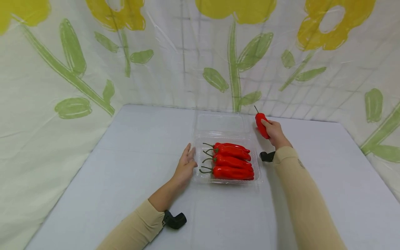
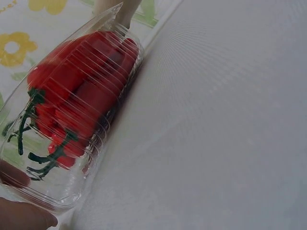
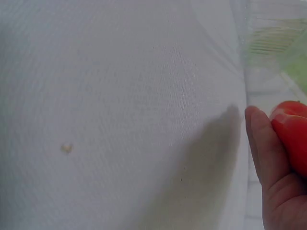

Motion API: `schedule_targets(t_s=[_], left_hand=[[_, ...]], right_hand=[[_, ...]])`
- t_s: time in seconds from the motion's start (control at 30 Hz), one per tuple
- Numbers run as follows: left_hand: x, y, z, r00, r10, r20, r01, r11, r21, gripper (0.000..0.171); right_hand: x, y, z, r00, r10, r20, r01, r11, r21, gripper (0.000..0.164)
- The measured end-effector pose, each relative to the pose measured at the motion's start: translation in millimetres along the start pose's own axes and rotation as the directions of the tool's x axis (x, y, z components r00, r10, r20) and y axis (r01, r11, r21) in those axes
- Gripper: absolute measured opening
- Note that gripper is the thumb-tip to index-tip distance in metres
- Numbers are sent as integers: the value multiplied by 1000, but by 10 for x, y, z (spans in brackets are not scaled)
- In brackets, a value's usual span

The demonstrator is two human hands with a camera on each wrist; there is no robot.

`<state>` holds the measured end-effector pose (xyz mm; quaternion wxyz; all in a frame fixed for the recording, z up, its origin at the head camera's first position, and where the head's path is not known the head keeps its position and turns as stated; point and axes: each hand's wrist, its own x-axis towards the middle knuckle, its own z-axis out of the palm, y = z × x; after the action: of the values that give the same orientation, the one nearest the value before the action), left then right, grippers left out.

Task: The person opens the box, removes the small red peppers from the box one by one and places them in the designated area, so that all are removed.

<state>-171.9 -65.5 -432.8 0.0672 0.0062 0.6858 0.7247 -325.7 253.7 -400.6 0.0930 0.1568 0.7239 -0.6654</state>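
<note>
White sheeting [image 1: 165, 80] printed with yellow flowers and green leaves hangs along the far side and down both the left and right sides. In front of it lies a pale counter [image 1: 140, 149], its far edge close to the sheeting. Two beige sleeves reach in from the near side, the left sleeve [image 1: 134, 225] and the right sleeve [image 1: 306, 201].

A clear plastic container [image 1: 257, 163] rests on the counter, between the two hands; its hinged lid [image 1: 220, 123] is folded back on the far side. The left hand [image 1: 186, 165] is at the container's left side, fingers extended and thumb touching the rim. The right hand [image 1: 275, 133] grips a single red pepper [image 1: 261, 121], raised above the counter beyond the container's far right corner, stem pointing to the far side.

Inside the container, several red peppers [image 1: 231, 160] lie side by side in a row from near to far, green stems to the left, tips to the right. The exact count cannot be told. A black device [image 1: 176, 221] is at the left wrist; a second black device [image 1: 267, 157] is at the right. The right wrist view records one small pale speck [image 3: 66, 148] on the counter.
</note>
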Motion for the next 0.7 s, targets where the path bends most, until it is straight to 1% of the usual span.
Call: schedule_targets(t_s=[0.13, 0.23, 0.3, 0.37, 0.53, 0.7], left_hand=[[-3, 0, 3, 1000, 2, 4, -2, 1000, -11, 80], [-7, 3, 4, 1000, 6, 10, -6, 1000, -14, 80], [-10, 4, 3, 1000, 6, 13, -6, 1000, -14, 80], [-10, 4, 5, 1000, 7, 18, -7, 1000, -15, 80], [-6, 2, 7, 1000, 4, 19, -3, 1000, -17, 80], [0, 7, 1, 1000, -1, 15, 1, 1000, -25, 80]], right_hand=[[59, 17, 54, 999, 27, -16, -29, 997, -66, 62], [82, 16, 104, 999, 48, -24, -50, 995, -86, 61], [101, 17, 126, 998, 65, -26, -67, 995, -80, 61], [119, 20, 141, 996, 81, -34, -83, 995, -51, 61], [150, 27, 159, 990, 118, -81, -120, 993, -16, 61], [177, 30, 178, 984, 122, -132, -124, 992, -8, 60]])
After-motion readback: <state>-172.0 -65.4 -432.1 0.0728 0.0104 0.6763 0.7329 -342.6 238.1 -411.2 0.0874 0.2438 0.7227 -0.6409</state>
